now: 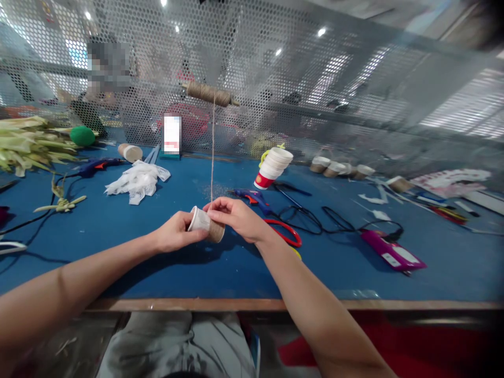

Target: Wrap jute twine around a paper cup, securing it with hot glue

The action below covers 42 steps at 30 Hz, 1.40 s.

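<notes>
A white paper cup [200, 219], tilted on its side above the blue table, has brown twine wound round its base end. My left hand [181, 231] is closed round the rim end of the cup. With fingers pinched, my right hand [232, 214] grips the twine [213, 157] at the cup's wrapped part. From there the strand runs taut up to a twine spool [208, 94] on a stick at the mesh panel. Just right of my right hand lie red-handled scissors [289, 233] and a blue glue gun [254, 198].
Stacked paper cups [273, 167] stand beyond the glue gun. Several twine-wrapped cups [334, 168] line the back right. A purple power strip [391, 251] with black cords lies at right. White crumpled plastic [137, 179], another glue gun [98, 166] and corn husks [31, 142] occupy the left.
</notes>
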Each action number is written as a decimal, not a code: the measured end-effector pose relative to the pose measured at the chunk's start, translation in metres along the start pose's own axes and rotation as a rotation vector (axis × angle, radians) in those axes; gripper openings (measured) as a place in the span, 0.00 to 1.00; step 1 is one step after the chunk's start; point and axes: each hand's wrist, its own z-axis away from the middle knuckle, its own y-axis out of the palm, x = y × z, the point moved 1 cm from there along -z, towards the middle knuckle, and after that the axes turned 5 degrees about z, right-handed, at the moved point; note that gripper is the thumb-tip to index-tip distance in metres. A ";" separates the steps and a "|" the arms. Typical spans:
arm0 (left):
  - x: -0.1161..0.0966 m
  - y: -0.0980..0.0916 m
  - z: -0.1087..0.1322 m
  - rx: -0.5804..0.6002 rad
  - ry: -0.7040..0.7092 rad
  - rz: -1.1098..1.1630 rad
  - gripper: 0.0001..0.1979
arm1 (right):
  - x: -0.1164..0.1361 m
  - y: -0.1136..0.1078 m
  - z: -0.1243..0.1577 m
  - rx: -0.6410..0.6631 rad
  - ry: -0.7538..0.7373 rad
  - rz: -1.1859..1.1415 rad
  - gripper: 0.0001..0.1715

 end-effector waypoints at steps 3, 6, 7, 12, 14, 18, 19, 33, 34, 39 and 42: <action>-0.002 0.000 0.001 0.000 0.001 -0.003 0.13 | 0.000 0.001 -0.001 -0.030 -0.002 -0.020 0.08; -0.003 0.000 0.002 -0.015 -0.001 -0.008 0.13 | -0.002 0.000 -0.002 -0.069 -0.028 -0.023 0.08; -0.004 0.000 0.002 -0.012 -0.002 -0.010 0.13 | -0.002 0.000 -0.002 -0.076 -0.036 -0.013 0.08; -0.004 0.000 0.003 0.001 -0.012 -0.026 0.14 | -0.006 0.000 -0.003 -0.085 -0.069 0.083 0.10; -0.004 -0.001 0.003 -0.015 -0.015 -0.018 0.13 | -0.006 -0.001 -0.003 -0.095 -0.082 0.102 0.10; -0.004 -0.001 0.002 -0.038 -0.022 0.009 0.11 | -0.005 -0.001 -0.002 -0.106 -0.105 0.161 0.11; -0.003 -0.002 0.002 -0.041 -0.024 0.021 0.10 | -0.004 -0.001 -0.002 -0.104 -0.104 0.182 0.11; 0.000 0.000 0.000 -0.127 -0.066 0.182 0.12 | -0.002 0.002 -0.001 -0.094 -0.111 0.333 0.12; 0.000 0.001 0.000 -0.127 -0.065 0.194 0.13 | -0.002 0.002 -0.001 -0.099 -0.106 0.329 0.11; 0.002 0.003 -0.001 -0.172 -0.065 0.245 0.12 | -0.002 0.004 -0.001 -0.108 -0.073 0.296 0.12; 0.002 0.003 -0.001 -0.185 -0.083 0.241 0.13 | -0.003 0.005 -0.001 -0.108 -0.060 0.270 0.12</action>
